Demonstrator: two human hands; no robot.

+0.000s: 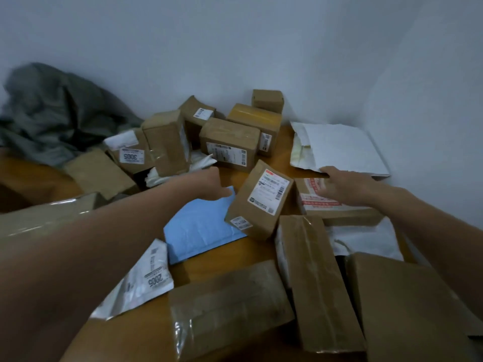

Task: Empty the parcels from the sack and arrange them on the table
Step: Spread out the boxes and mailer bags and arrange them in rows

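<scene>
A grey-green sack (49,113) lies crumpled at the back left of the wooden table (227,253). Several brown cardboard parcels are spread across the table. My left hand (211,185) reaches over a blue padded envelope (201,226), fingers on its far edge; whether it grips is unclear. A labelled brown box (258,202) leans tilted beside that hand. My right hand (342,186) lies flat, fingers spread, on a box with red-printed tape (326,205), its fingertips at the near edge of a white mailer (342,147).
A pile of brown boxes (230,142) sits at the back centre against the white wall. Taped boxes (321,280) and a white bag labelled 2005 (146,278) crowd the near edge. Walls close the back and right side.
</scene>
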